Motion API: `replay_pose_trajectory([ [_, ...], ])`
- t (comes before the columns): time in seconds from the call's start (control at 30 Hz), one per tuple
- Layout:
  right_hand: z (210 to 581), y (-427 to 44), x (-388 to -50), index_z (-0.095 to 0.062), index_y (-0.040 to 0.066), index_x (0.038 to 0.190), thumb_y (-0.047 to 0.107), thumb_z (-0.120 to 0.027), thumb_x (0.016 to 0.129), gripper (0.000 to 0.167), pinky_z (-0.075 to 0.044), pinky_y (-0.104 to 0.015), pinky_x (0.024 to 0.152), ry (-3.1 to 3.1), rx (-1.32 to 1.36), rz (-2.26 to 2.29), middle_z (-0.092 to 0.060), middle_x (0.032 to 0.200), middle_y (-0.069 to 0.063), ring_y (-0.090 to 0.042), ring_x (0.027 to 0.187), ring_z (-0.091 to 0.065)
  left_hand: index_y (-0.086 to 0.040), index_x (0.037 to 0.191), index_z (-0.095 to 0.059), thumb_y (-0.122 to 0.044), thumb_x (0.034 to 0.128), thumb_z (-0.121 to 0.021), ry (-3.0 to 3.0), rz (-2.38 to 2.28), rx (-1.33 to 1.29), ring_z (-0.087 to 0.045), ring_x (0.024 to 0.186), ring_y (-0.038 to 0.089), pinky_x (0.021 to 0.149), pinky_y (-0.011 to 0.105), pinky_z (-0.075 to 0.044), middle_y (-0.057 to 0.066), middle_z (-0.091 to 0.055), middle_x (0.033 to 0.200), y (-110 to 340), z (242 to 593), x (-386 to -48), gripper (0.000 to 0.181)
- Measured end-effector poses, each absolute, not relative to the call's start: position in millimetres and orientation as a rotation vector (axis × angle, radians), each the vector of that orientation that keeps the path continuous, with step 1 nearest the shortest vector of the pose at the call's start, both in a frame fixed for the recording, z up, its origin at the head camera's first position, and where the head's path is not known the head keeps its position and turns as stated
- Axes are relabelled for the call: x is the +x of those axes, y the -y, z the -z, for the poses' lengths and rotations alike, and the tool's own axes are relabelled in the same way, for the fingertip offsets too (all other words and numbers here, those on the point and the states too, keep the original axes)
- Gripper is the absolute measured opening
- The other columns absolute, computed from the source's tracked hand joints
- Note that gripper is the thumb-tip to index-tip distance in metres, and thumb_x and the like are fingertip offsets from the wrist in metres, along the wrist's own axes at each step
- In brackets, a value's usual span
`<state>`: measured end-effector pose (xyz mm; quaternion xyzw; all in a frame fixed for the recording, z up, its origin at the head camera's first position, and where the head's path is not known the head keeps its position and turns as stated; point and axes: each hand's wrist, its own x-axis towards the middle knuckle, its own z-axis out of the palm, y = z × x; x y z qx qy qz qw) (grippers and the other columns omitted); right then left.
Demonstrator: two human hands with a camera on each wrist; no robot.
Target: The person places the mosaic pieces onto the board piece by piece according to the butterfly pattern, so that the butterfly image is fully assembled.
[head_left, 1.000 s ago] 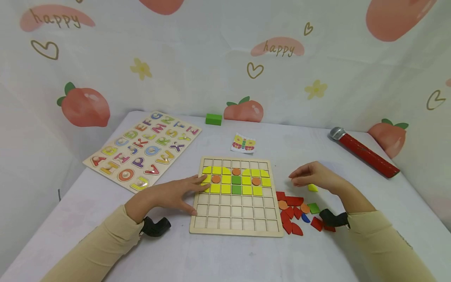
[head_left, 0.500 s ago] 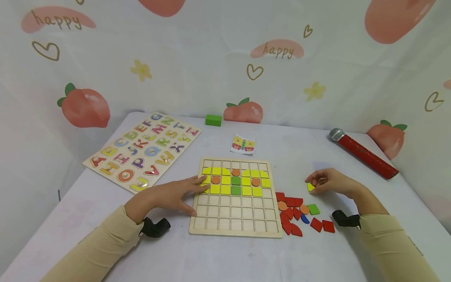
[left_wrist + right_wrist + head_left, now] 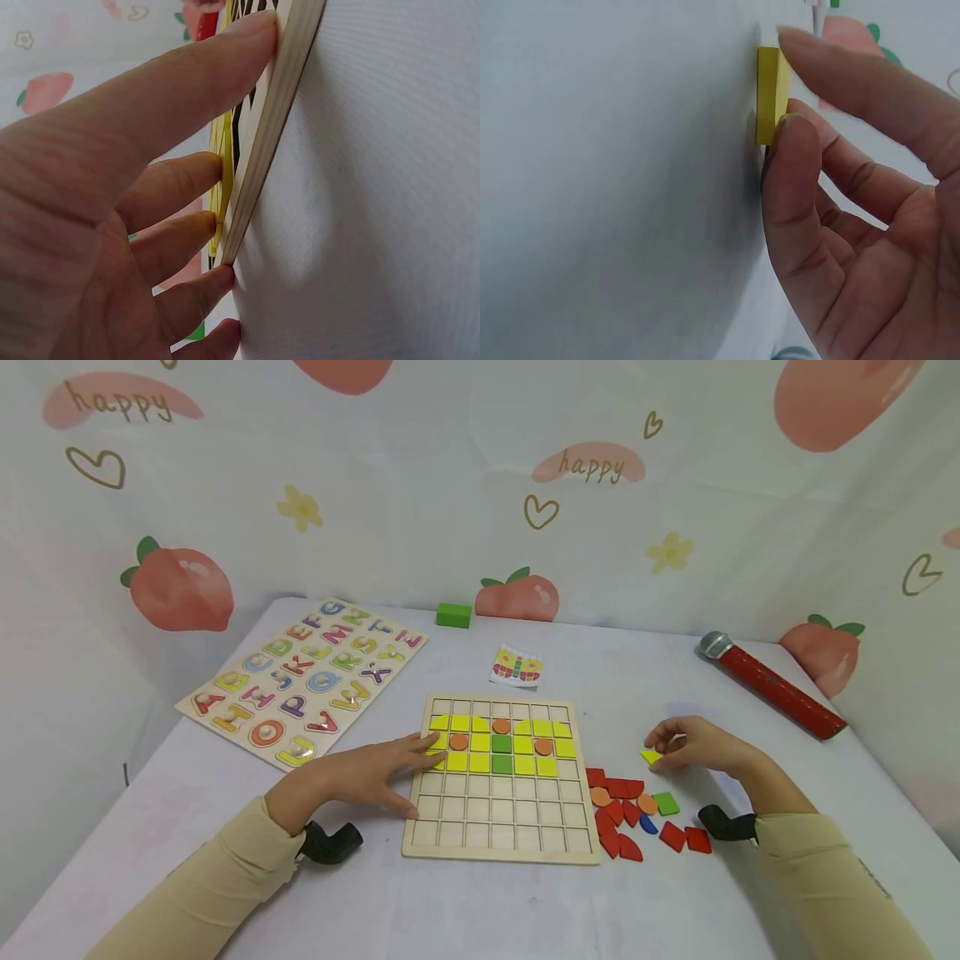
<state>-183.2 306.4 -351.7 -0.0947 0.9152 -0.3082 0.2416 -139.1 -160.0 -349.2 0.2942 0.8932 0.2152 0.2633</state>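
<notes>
My left hand (image 3: 367, 775) rests with spread, fairly straight fingers on the left edge of the wooden grid board (image 3: 501, 858). In the left wrist view the thumb lies on the board's edge (image 3: 271, 127), and two fingertips touch yellow tiles (image 3: 226, 161). Yellow, orange and green tiles fill much of three of the board's upper rows; the lower rows are bare. To the right of the board, my right hand (image 3: 701, 745) pinches a small yellow tile (image 3: 649, 757) low at the tabletop. The right wrist view has this tile (image 3: 767, 96) between thumb and finger.
Loose red tiles (image 3: 697, 840), orange discs, a green square (image 3: 666, 803) and a blue piece lie by the board's right side. Behind it are a butterfly picture card (image 3: 517, 667) and a green block (image 3: 454, 615). An alphabet board (image 3: 247, 718) lies left, a red microphone (image 3: 780, 688) right.
My right hand came down to the right onto the yellow tile, took hold of it and shifted it slightly left. The left hand has stayed on the board.
</notes>
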Motion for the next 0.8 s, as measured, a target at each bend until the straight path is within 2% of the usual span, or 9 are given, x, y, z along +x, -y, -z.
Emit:
replay_pose_trajectory([
  [0.2, 353, -300, -186, -0.062, -0.001, 0.101, 0.017, -0.073, 0.079, 0.031, -0.051, -0.023, 0.067, -2.518, -0.283, 0.797, -0.06, 0.089, -0.006, -0.017, 0.081, -0.051, -0.023, 0.144, -0.037, -0.041, 0.0768, -0.073, -2.416, -0.58, 0.797, -0.009, 0.146, 0.028, 0.114, 0.05, -0.02, 0.002, -0.013, 0.158, 160, 350, -139, 0.079],
  [0.5, 351, -297, -187, -0.057, 0.001, 0.094, 0.019, -0.073, 0.08, 0.028, -0.05, -0.023, 0.066, -2.504, -0.262, 0.835, -0.057, 0.082, -0.004, -0.018, 0.077, -0.051, -0.025, 0.144, -0.037, -0.04, 0.076, -0.074, -2.413, -0.58, 0.769, -0.008, 0.146, 0.025, 0.115, 0.048, -0.021, -0.002, -0.013, 0.158, 160, 352, -139, 0.079],
  [0.7, 351, -284, -188, -0.057, -0.001, 0.11, 0.017, -0.066, 0.086, 0.031, -0.053, -0.021, 0.071, -2.483, -0.227, 0.981, -0.06, 0.09, -0.008, -0.018, 0.079, -0.055, -0.025, 0.144, -0.036, -0.041, 0.076, -0.074, -2.415, -0.579, 0.772, -0.007, 0.146, 0.025, 0.115, 0.048, -0.02, -0.002, -0.012, 0.158, 160, 352, -139, 0.079],
  [0.8, 348, -273, -187, -0.059, -0.001, 0.112, 0.018, -0.063, 0.088, 0.031, -0.054, -0.023, 0.074, -2.46, -0.231, 1.04, -0.062, 0.097, -0.01, -0.018, 0.081, -0.059, -0.026, 0.144, -0.036, -0.041, 0.0761, -0.074, -2.418, -0.576, 0.77, -0.007, 0.146, 0.025, 0.115, 0.048, -0.02, -0.002, -0.012, 0.158, 160, 352, -140, 0.079],
])
